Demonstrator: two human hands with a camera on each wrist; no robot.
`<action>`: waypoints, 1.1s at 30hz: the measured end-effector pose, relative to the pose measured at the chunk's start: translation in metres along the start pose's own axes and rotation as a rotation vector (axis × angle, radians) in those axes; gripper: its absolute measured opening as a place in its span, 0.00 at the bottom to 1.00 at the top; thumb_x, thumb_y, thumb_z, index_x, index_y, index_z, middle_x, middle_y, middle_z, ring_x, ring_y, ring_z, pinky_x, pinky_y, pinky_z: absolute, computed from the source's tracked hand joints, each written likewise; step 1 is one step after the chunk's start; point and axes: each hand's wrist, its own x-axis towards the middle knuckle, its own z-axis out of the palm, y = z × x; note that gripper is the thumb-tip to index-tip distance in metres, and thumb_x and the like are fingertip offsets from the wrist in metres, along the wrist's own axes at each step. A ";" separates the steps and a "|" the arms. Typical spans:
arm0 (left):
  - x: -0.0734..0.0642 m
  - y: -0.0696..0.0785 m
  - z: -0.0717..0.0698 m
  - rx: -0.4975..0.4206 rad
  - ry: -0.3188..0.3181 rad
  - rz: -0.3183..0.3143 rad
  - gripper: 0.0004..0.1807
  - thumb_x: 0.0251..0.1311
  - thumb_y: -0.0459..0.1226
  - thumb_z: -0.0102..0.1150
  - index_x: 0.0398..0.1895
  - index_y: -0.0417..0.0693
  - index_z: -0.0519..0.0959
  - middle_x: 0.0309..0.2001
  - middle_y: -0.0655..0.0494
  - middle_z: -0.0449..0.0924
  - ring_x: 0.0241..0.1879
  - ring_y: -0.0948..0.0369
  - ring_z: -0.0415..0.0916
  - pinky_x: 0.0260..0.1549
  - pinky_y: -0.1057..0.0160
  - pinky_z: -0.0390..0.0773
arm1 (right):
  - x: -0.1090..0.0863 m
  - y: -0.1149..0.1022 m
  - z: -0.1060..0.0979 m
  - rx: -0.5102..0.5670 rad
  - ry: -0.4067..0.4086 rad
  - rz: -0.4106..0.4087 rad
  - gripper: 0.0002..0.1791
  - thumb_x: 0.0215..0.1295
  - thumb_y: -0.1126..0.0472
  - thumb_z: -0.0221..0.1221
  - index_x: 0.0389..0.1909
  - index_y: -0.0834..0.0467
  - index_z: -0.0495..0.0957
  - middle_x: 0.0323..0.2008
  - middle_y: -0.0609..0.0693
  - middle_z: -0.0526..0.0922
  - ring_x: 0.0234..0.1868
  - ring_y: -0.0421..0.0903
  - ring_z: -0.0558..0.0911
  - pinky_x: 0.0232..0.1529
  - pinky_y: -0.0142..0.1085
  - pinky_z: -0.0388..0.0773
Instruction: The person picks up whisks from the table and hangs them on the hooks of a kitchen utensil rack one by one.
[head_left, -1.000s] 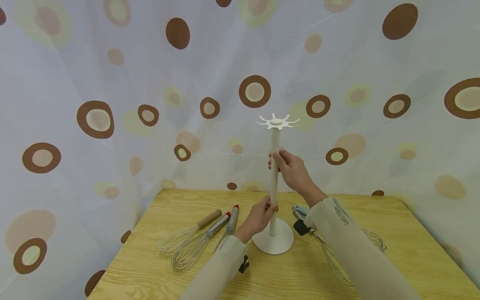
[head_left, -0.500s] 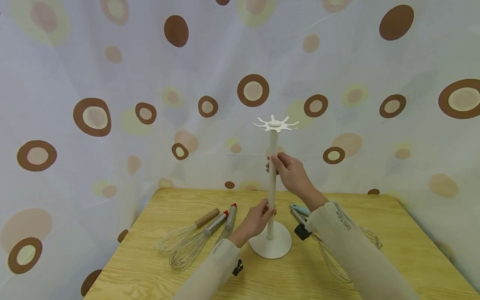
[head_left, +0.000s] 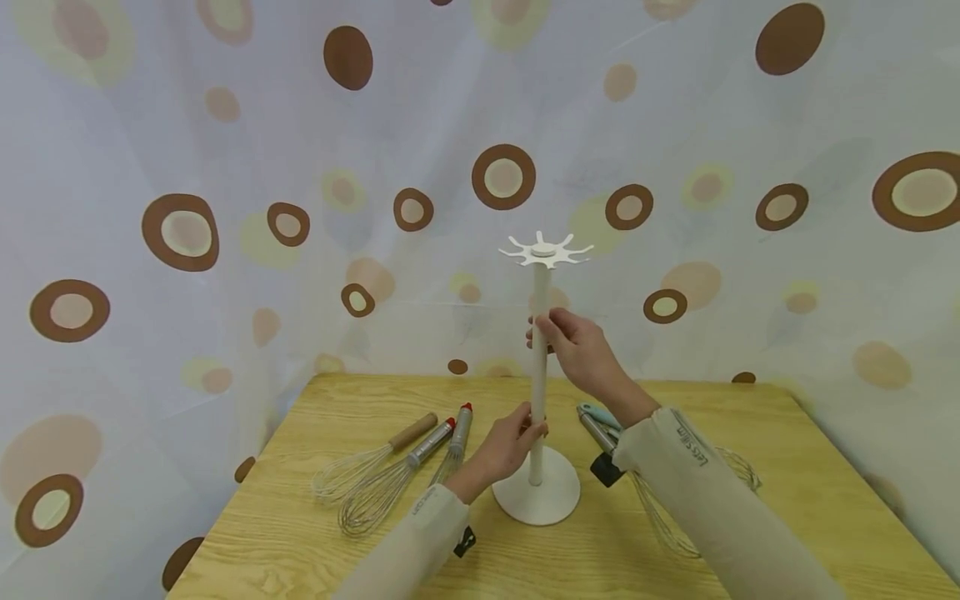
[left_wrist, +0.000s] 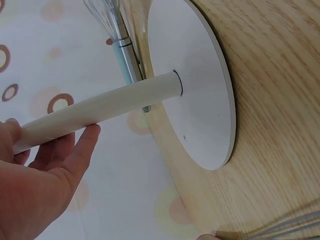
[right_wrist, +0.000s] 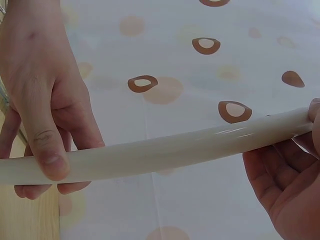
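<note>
A white utensil stand (head_left: pixel 539 375) stands upright near the middle of the table, with a round base (head_left: pixel 551 504) and a ring of hooks (head_left: pixel 542 252) on top. My left hand (head_left: pixel 504 448) grips the pole low down, a little above the base. Higher up, my right hand (head_left: pixel 588 354) holds the same pole with thumb and fingers around it. The left wrist view shows the base (left_wrist: pixel 192 127) flat on the wood, its edge along the tabletop. Both hands appear on the pole (right_wrist: pixel 165 155) in the right wrist view. No whisk hangs on the hooks.
Left of the stand lie a wooden-handled whisk (head_left: pixel 412 432) and two metal-handled whisks with red ends (head_left: pixel 431 443). More whisks (head_left: pixel 598 427), one with a light blue handle, lie to the right, partly behind my right sleeve (head_left: pixel 697 483). A dotted curtain (head_left: pixel 420 108) hangs behind the wooden table (head_left: pixel 255 533).
The stand has moved slightly toward me and a little left, with both hands keeping their hold on the pole. The whisks have stayed put.
</note>
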 end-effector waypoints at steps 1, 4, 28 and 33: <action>-0.001 0.000 0.000 -0.002 -0.003 -0.001 0.10 0.73 0.43 0.42 0.45 0.48 0.70 0.38 0.56 0.79 0.41 0.61 0.77 0.40 0.61 0.75 | -0.001 0.000 0.000 0.003 -0.002 0.006 0.20 0.74 0.52 0.46 0.51 0.63 0.75 0.41 0.58 0.81 0.43 0.51 0.81 0.47 0.47 0.77; -0.005 0.001 -0.001 -0.011 -0.014 -0.009 0.10 0.73 0.43 0.42 0.45 0.49 0.70 0.39 0.56 0.79 0.40 0.62 0.76 0.38 0.62 0.74 | -0.003 0.000 0.002 0.011 -0.011 0.017 0.20 0.73 0.52 0.46 0.51 0.63 0.75 0.42 0.59 0.81 0.43 0.52 0.81 0.48 0.47 0.76; -0.016 0.009 -0.009 -0.047 -0.043 -0.030 0.14 0.72 0.45 0.43 0.51 0.46 0.69 0.48 0.49 0.77 0.52 0.52 0.75 0.48 0.53 0.75 | -0.013 -0.005 -0.004 -0.089 -0.135 -0.025 0.20 0.73 0.53 0.49 0.59 0.60 0.70 0.48 0.55 0.80 0.49 0.54 0.79 0.50 0.51 0.74; -0.014 0.015 -0.020 -0.073 -0.033 -0.024 0.19 0.70 0.45 0.48 0.58 0.46 0.69 0.54 0.48 0.74 0.56 0.49 0.72 0.49 0.50 0.74 | -0.020 0.010 -0.018 -0.180 -0.165 0.004 0.22 0.71 0.51 0.51 0.61 0.56 0.70 0.48 0.52 0.80 0.50 0.52 0.79 0.48 0.51 0.74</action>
